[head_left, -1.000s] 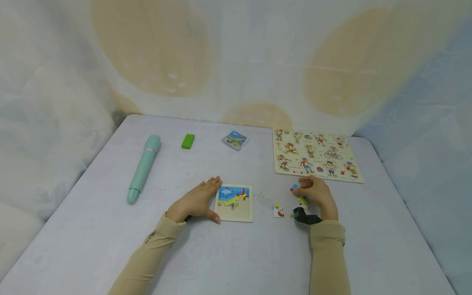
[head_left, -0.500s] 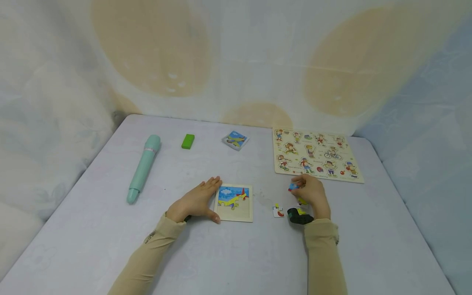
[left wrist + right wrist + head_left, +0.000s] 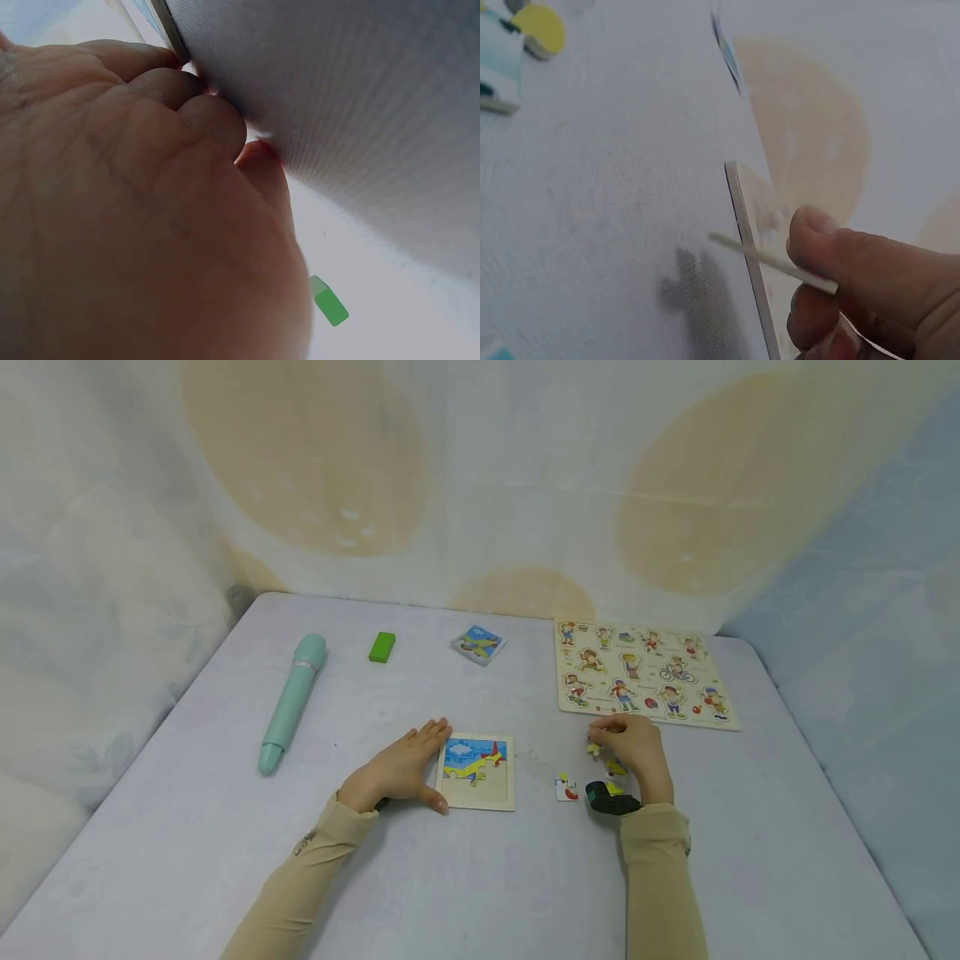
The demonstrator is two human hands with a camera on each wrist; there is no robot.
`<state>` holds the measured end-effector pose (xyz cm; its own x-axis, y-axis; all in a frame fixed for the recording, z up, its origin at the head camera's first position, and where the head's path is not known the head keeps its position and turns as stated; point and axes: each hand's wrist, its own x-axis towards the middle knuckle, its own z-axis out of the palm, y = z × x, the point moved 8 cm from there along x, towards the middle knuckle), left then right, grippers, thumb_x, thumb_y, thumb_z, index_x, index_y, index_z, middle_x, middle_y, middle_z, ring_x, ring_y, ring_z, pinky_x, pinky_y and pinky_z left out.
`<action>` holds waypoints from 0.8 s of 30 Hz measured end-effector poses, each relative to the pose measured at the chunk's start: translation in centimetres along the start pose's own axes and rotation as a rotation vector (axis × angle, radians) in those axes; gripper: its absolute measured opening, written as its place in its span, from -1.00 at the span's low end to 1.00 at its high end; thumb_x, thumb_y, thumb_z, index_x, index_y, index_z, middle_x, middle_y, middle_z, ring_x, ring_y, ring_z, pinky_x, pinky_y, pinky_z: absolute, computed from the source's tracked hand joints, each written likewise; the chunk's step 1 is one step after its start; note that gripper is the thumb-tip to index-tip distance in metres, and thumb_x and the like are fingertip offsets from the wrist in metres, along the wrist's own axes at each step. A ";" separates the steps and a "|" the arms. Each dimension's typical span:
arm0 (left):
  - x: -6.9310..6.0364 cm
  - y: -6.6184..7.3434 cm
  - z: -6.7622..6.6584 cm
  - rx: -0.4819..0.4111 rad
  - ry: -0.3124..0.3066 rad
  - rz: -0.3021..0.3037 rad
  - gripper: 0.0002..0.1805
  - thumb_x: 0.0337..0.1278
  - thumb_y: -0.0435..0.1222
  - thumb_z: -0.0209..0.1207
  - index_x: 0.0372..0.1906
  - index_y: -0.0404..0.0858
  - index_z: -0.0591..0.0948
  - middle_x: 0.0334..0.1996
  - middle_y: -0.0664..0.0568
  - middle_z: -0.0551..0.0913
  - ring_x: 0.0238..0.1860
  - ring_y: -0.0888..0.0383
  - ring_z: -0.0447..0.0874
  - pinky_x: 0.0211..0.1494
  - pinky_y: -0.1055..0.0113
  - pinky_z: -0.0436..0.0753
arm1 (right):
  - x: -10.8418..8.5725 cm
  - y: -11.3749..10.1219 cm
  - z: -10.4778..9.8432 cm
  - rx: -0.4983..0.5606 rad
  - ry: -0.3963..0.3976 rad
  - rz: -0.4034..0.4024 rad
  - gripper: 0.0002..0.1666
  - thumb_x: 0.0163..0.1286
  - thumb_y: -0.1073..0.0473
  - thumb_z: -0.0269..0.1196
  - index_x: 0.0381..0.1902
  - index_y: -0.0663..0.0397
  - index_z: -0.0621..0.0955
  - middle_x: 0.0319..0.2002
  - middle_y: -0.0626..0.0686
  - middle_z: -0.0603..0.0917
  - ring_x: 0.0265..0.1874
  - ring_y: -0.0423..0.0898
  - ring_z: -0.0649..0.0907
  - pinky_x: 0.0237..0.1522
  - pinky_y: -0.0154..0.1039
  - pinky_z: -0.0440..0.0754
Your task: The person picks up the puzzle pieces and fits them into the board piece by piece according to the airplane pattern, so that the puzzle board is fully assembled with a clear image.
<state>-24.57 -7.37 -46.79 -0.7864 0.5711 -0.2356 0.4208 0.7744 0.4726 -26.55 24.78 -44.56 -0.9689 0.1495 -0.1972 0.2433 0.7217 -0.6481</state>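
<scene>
My left hand (image 3: 399, 767) lies with extended fingers and spread thumb along the left edge of a small wooden puzzle tray (image 3: 491, 797). Partly assembled in the tray is an airplane picture (image 3: 472, 760), its lower part bare wood. To the right, my right hand (image 3: 637, 752) pinches a puzzle piece (image 3: 594, 748) between thumb and fingers. The right wrist view shows this piece (image 3: 772, 262) edge-on, above the table. One loose puzzle piece (image 3: 566, 789) lies between tray and right hand; other pieces (image 3: 616, 771) are partly hidden by the right wrist camera.
A larger wooden board with cartoon figures (image 3: 647, 672) lies at the back right, just beyond my right hand. At the back are a picture card (image 3: 478, 644) and a green block (image 3: 382, 647). A mint-green microphone (image 3: 292, 703) lies on the left.
My right hand has shifted slightly left. The pinched piece has turned: its blue and red face showed before, and now yellow shows. The left hand and tray have stayed put.
</scene>
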 end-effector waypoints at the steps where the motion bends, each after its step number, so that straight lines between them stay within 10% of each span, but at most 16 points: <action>1: 0.0 0.0 0.0 -0.001 0.000 0.000 0.35 -0.39 0.07 0.54 0.51 -0.37 0.04 0.55 -0.17 -0.02 0.58 -0.09 -0.16 0.61 -0.02 -0.03 | 0.0 0.0 0.0 0.010 -0.002 0.008 -0.66 0.34 0.00 0.28 -0.11 0.13 0.71 -0.16 0.15 0.72 -0.24 -0.05 0.60 -0.32 -0.33 0.46; 24: -0.1 0.1 -0.1 -0.006 -0.001 -0.008 0.34 -0.39 0.06 0.54 0.51 -0.37 0.05 0.55 -0.17 -0.01 0.58 -0.09 -0.15 0.61 -0.01 -0.03 | 0.7 -0.4 2.3 0.463 -0.240 0.013 -0.41 0.43 0.10 0.18 0.39 0.02 0.40 -0.46 -0.21 0.62 -0.47 -0.28 0.59 -0.43 -0.45 0.51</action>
<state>-24.54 -7.37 -46.64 -0.7893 0.5653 -0.2397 0.4121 0.7771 0.4757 -27.21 23.01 -46.13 -0.9412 -0.0420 -0.3351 0.3022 0.3383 -0.8912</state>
